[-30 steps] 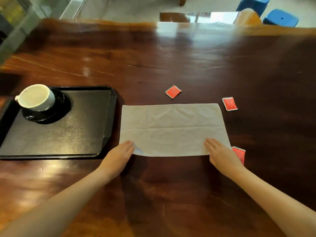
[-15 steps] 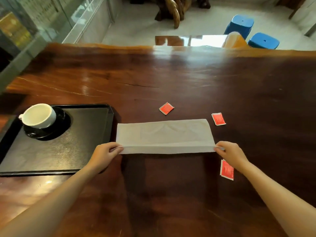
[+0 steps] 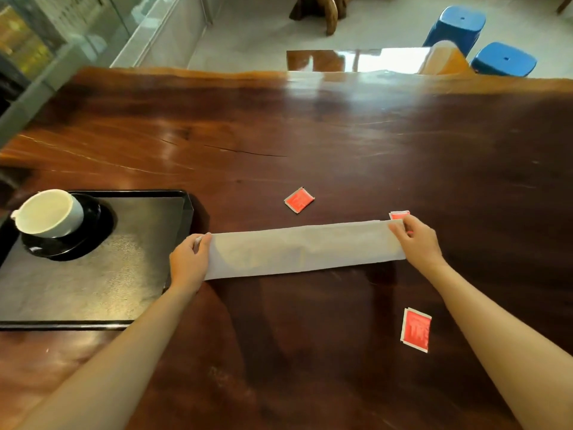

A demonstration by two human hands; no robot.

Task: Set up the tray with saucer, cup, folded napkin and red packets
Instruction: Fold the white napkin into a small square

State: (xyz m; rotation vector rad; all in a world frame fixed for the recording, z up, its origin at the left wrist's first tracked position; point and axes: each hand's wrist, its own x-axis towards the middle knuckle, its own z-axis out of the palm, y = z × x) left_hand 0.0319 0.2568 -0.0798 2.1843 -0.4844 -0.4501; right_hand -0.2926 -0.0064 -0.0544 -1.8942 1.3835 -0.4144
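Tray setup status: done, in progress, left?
Done: cup sits on the saucer on the tray. In hand: left hand and right hand each pinch an end of the napkin, a long strip beside the tray. Left: finish the fold, put it on the tray, then the three red packets, all lying on the table.

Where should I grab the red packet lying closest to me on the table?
Pinch the flat red rectangular packet by its near white-edged corner, coming from above on the right; it lies flat on the dark wooden table, so only an edge grip likely works.
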